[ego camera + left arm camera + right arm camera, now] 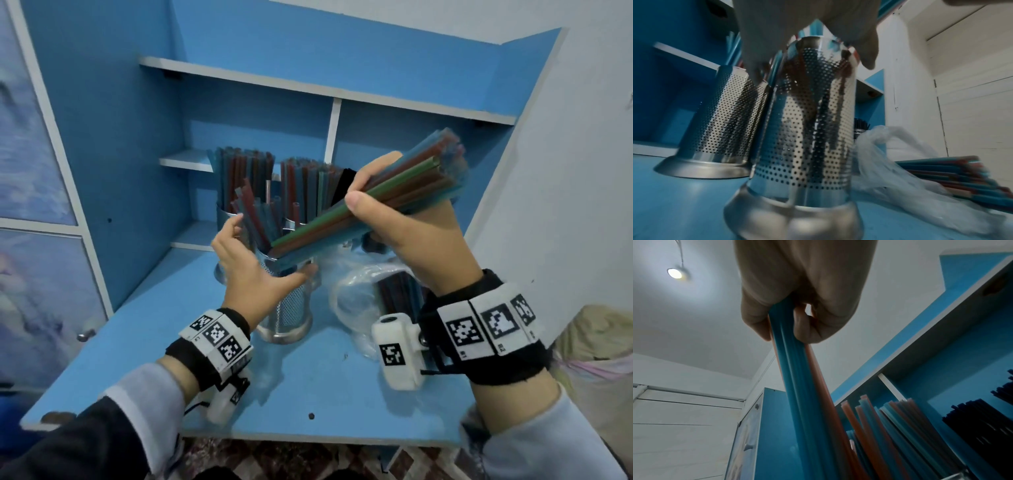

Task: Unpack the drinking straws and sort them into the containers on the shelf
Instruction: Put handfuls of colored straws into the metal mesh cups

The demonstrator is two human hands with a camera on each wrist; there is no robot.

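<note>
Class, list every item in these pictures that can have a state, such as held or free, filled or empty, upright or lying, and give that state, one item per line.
right hand: grips a tilted bundle of straws.
bundle of straws: held aslant, lower end at the front holder's mouth.
left hand: fingers loosely spread by the front holder's rim.
front holder: upright, partly filled.
back holders: upright, packed with straws.
plastic bag: lying crumpled, straws still inside.

Blue desk (144, 346): perforated cups (291, 315), plastic bag (352, 294).
</note>
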